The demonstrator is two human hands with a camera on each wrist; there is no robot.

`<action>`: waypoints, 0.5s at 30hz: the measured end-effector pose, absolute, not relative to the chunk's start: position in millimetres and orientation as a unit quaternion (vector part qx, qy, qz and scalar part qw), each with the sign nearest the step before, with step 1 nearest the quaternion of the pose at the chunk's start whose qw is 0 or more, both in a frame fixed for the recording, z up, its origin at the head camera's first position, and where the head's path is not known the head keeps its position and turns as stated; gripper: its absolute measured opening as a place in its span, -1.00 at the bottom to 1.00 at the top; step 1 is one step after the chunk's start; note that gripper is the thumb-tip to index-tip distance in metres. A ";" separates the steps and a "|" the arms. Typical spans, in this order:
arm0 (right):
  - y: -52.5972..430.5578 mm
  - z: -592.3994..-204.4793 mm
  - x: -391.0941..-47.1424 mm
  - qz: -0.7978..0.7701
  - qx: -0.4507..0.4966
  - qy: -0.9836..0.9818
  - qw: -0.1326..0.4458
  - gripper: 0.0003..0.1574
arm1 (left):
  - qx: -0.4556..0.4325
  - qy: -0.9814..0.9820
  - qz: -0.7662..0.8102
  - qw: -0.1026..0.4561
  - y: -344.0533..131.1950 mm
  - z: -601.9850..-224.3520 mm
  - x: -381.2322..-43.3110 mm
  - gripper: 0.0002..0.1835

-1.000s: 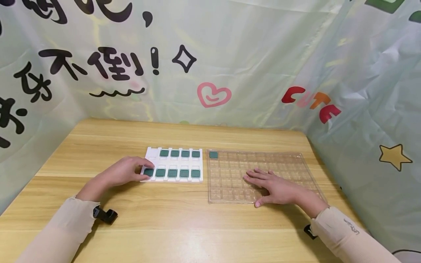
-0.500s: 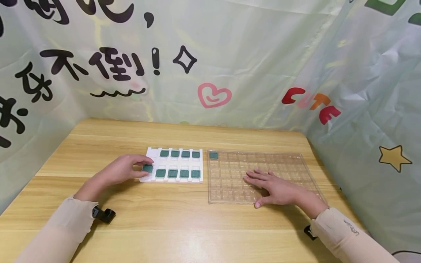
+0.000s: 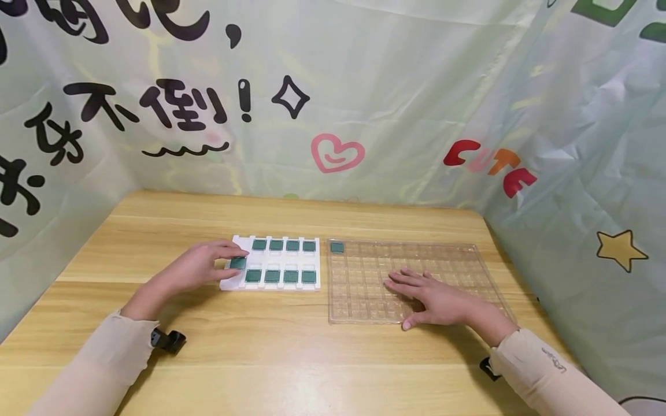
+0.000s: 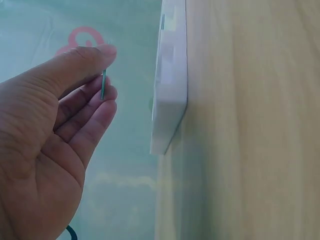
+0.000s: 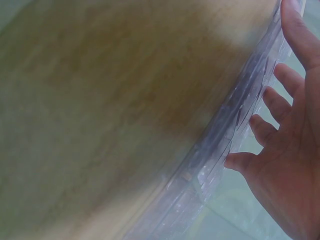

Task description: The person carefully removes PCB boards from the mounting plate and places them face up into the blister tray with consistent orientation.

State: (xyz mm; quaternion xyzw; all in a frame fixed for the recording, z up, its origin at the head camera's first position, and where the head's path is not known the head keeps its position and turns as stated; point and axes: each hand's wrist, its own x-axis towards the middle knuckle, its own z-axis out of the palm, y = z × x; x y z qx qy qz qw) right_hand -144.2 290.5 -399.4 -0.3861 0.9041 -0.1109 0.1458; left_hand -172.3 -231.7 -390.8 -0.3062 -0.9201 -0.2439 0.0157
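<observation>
Between thumb and fingers my left hand [image 3: 195,267] pinches a small green circuit board [image 3: 237,263], raised over the left end of the white tray [image 3: 281,259]. In the left wrist view that board [image 4: 103,86] shows edge-on, apart from the tray's side. Several more green boards [image 3: 272,277] lie in two rows in the white tray. To its right is a clear plastic compartment tray [image 3: 354,283], with one green board [image 3: 337,247] in its far left corner compartment. My right hand [image 3: 442,297] rests with spread fingers on this clear tray, the fingertips touching it in the right wrist view.
Both trays lie side by side on a wooden table [image 3: 281,358], with a narrow gap between them. A printed cloth [image 3: 395,104] hangs behind the table and along its sides. Each wrist carries a black camera strap [image 3: 169,341].
My left hand has lifted the green board from the near left slot of the white tray and shifted it slightly upward in the head view. The right hand stays in place.
</observation>
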 end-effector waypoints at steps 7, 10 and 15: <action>290.7 -400.2 -144.6 -0.116 -0.390 0.901 0.151 0.12 | -0.322 -0.911 -0.257 0.019 -225.1 -388.4 -173.3 -0.57; 290.9 -400.5 -144.5 -0.114 -0.391 0.902 0.147 0.13 | -0.312 -0.912 -0.267 0.012 -222.7 -389.2 -175.3 -0.58; 290.8 -400.1 -144.2 -0.110 -0.390 0.903 0.145 0.14 | -0.306 -0.907 -0.290 0.008 -215.4 -389.1 -179.0 -0.58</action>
